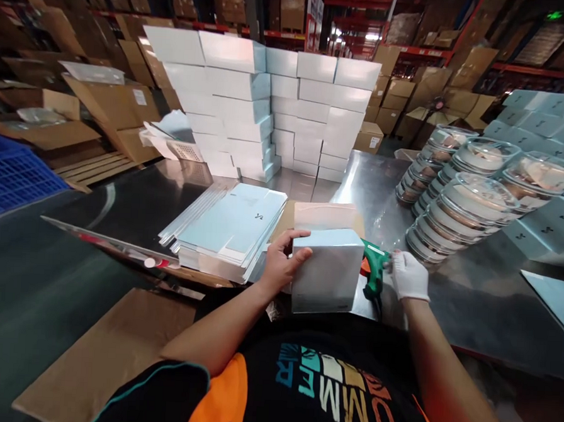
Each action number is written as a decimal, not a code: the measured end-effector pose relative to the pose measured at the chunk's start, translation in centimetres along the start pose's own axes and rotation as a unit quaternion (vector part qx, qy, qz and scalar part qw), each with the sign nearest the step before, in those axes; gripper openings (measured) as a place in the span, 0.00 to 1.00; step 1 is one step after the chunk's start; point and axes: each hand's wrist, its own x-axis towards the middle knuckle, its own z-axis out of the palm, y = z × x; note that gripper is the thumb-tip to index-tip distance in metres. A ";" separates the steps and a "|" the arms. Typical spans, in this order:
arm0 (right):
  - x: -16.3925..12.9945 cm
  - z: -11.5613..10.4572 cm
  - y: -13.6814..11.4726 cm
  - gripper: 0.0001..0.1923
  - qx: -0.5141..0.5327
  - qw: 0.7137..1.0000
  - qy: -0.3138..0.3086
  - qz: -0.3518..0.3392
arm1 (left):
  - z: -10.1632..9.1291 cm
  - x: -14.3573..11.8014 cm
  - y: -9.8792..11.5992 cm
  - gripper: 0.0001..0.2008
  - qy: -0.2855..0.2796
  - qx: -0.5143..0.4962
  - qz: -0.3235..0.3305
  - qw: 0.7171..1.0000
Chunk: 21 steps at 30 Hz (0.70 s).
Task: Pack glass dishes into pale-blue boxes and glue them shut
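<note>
My left hand, bare, grips the left side of a pale box that stands on the table's near edge in front of me. Its thumb lies on the face toward me and its fingers reach over the top edge. Just right of the box is a green glue gun with an orange-red trigger and a dark cord. My right hand, in a white glove, is at the glue gun's rear end with its fingers curled; what they hold, if anything, is hidden. Behind the box, a pale flap sticks up.
A stack of flat pale-blue cartons lies to the left. White boxes form a wall at the back of the metal table. Clear-lidded round containers stand in stacks on the right. A blue crate is far left.
</note>
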 end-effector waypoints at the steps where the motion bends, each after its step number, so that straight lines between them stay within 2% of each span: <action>1: -0.5 0.3 -0.7 0.35 0.039 0.999 -0.009 -0.018 | 0.0 0.0 -0.1 0.36 -0.006 0.004 0.002 1.000; 3: -1.8 1.5 -2.8 0.35 0.173 0.981 -0.079 -0.047 | 0.3 0.0 -0.4 0.36 -0.023 0.009 0.011 1.000; 5: -3.1 2.9 -5.0 0.32 0.286 0.941 -0.163 -0.078 | 0.4 -0.1 -0.6 0.37 -0.045 0.011 0.015 0.999; 7: -4.0 3.9 -6.6 0.28 0.328 0.920 -0.190 -0.101 | 0.3 -0.2 -0.8 0.38 -0.062 0.013 0.017 0.998; 9: -4.4 4.1 -7.2 0.24 0.328 0.922 -0.173 -0.111 | 0.0 -0.2 -0.9 0.37 -0.070 0.019 0.020 0.997; 11: -4.4 3.6 -6.9 0.26 0.315 0.925 -0.170 -0.128 | -0.2 -0.2 -0.9 0.35 -0.081 0.028 0.027 0.996; 14: -3.9 2.3 -5.7 0.40 0.255 0.921 -0.191 -0.224 | 0.1 -0.2 -0.9 0.32 -0.073 0.002 0.052 0.996; 15: -3.8 1.8 -5.2 0.40 0.230 0.916 -0.192 -0.267 | 0.2 -0.1 -0.9 0.32 -0.060 -0.021 0.063 0.996; 16: -3.9 1.4 -4.9 0.37 0.208 0.908 -0.191 -0.308 | 0.3 -0.1 -0.9 0.31 -0.045 -0.047 0.076 0.995; 18: -4.2 0.8 -4.4 0.24 0.183 0.888 -0.196 -0.373 | 0.4 0.1 -0.8 0.30 -0.040 -0.081 0.101 0.991; 20: -4.8 0.5 -4.2 0.14 0.173 0.872 -0.217 -0.404 | 0.0 0.3 -0.5 0.26 -0.091 -0.064 0.129 0.985; 21: -5.1 0.4 -4.3 0.12 0.169 0.867 -0.225 -0.411 | -0.3 0.5 -0.2 0.23 -0.126 -0.042 0.143 0.981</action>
